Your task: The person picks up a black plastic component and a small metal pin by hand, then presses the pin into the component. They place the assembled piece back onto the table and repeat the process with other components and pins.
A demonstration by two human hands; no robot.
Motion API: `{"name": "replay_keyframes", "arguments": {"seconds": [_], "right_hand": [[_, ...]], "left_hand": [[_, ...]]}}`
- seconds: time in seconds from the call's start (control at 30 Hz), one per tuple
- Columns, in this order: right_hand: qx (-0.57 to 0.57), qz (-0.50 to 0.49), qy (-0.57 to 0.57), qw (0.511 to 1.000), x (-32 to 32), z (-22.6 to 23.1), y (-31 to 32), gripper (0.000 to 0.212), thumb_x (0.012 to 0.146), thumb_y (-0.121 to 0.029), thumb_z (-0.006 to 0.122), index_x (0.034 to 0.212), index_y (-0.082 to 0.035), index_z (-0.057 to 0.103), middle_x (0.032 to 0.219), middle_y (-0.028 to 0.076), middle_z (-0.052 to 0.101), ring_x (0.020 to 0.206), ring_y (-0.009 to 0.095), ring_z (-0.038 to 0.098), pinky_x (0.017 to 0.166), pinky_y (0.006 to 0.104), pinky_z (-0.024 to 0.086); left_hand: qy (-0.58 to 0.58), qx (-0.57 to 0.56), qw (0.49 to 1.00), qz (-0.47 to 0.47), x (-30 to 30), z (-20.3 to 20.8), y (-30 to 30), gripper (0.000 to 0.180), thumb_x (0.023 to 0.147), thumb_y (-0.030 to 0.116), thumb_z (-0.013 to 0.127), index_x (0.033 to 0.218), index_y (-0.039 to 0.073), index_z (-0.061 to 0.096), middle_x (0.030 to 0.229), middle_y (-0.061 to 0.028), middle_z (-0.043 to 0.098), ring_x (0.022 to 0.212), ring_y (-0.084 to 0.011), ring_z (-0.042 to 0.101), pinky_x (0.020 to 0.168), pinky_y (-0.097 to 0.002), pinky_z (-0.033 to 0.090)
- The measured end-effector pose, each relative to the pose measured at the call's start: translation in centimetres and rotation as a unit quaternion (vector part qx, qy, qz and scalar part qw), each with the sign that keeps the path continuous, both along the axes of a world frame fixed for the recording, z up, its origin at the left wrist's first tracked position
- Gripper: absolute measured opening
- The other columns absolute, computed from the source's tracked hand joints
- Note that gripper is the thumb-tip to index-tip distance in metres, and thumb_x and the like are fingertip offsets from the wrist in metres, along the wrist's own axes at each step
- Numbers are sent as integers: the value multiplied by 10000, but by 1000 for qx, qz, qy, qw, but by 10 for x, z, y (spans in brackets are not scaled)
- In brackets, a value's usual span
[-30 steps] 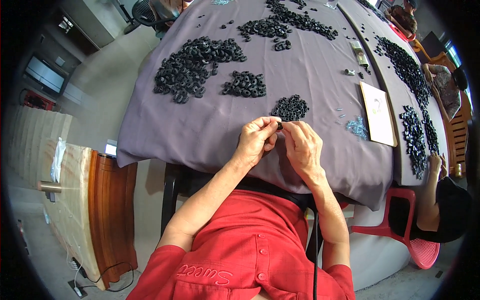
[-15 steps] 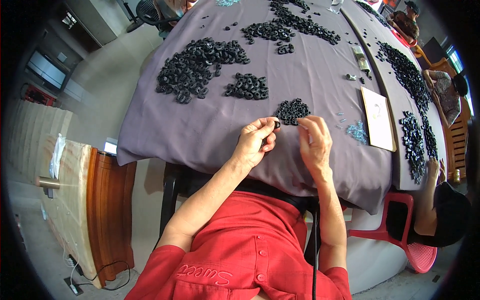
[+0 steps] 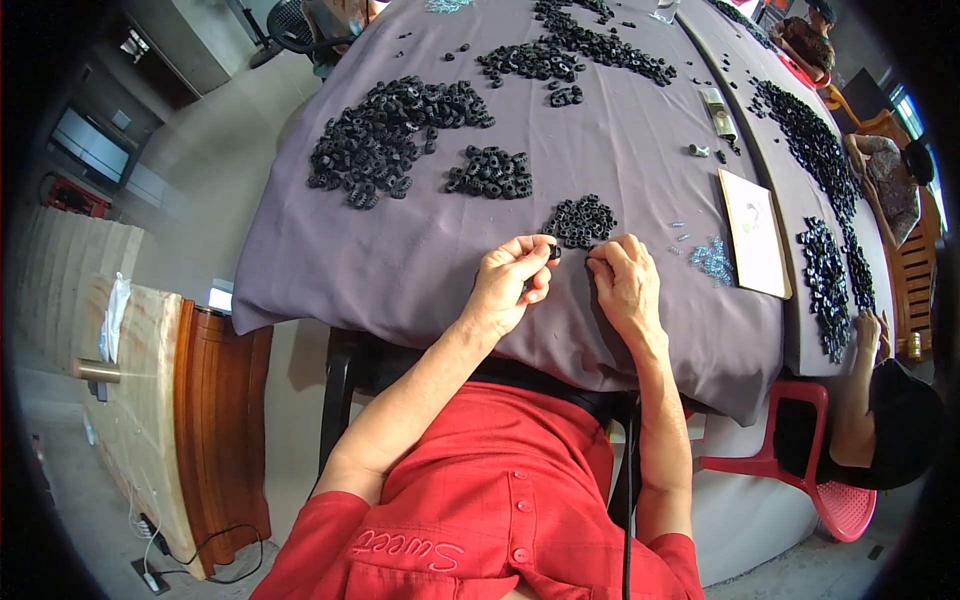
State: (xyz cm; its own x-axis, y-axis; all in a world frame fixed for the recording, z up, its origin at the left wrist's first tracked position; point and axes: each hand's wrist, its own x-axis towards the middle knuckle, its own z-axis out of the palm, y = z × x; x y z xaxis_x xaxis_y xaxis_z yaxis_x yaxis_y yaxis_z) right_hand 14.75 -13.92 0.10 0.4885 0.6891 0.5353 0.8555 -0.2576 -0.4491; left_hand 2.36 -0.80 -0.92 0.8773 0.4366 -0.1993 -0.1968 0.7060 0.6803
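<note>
My left hand point(image 3: 508, 280) is pinching a small black plastic-looking part point(image 3: 555, 253) between thumb and forefinger, at the near left edge of a small heap of black ring-shaped parts point(image 3: 582, 220). My right hand point(image 3: 627, 285) is reaching to that heap's near right edge, fingertips bunched and pointing down; can't tell if they're gripping anything, my own hand is blocking the view. All this is happening at the near side of a table under a grey-purple cloth point(image 3: 430, 262). A cluster of chunky black parts point(image 3: 489, 173) is lying far left of the heap, a bigger pile of ridged black pieces point(image 3: 385, 135) beyond it. Right of my right hand, pale blue spring-like bits point(image 3: 712, 262) are lying just beside a flat tan-edged board point(image 3: 755, 235).
</note>
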Motion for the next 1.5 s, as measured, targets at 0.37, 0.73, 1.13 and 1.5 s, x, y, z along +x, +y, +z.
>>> {"name": "replay_keyframes", "arguments": {"seconds": [0.37,0.73,1.13,1.5], "right_hand": [[2,19,-48,999,-12,4,24,134,710,-38,624,839,-75,633,829,89,503,798,272,487,698,375,396],[-21,29,-122,992,-17,9,18,111,721,-107,561,809,-83,624,809,49,500,774,239,467,698,348,376],[71,33,170,982,-25,13,14,178,791,54,550,948,-11,601,772,105,571,660,206,578,596,303,463],[153,63,488,857,-31,10,15,64,846,-31,605,899,-1,623,742,-8,613,631,51,554,584,194,463]], "left_hand": [[-6,-2,1000,14,1,-1,-2,108,906,121,554,971,44,590,798,-65,571,532,-70,487,422,-191,357],[7,17,1000,3,-2,1,-3,108,915,124,537,971,49,592,764,-39,555,540,-63,464,439,-184,355],[8,21,1000,3,-1,3,-5,119,913,129,545,992,49,581,684,-8,510,532,-67,458,437,-188,353],[1,54,998,16,1,1,-7,106,912,131,546,984,61,582,669,-3,526,498,-52,432,426,-181,351]]}}
